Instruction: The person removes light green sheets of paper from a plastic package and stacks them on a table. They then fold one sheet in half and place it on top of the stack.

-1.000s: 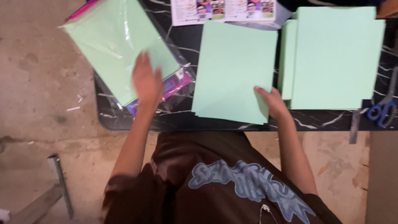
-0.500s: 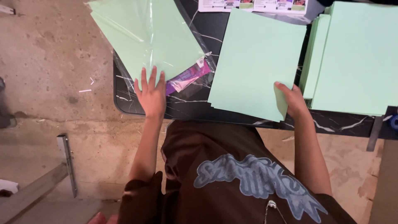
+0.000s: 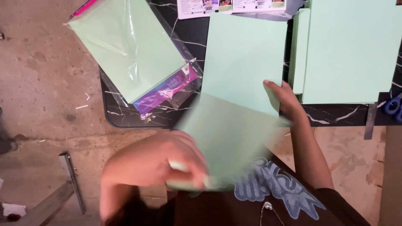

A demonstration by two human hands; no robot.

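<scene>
Head view: our left hand (image 3: 167, 163) pinches the near edge of a blurred green sheet (image 3: 226, 134); our right hand (image 3: 284, 98) grips its far corner over the tabletop (image 3: 335, 115).

- Head view: single camera worn on the person's head, looking steeply down, close above the black marble-patterned table (image 3: 343, 115).
- Floor (image 3: 46, 96) at left; the person's torso at the near edge.

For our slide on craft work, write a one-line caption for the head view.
Left hand lifts a blurred green sheet while right hand rests on the green paper on the black marble table.
</scene>
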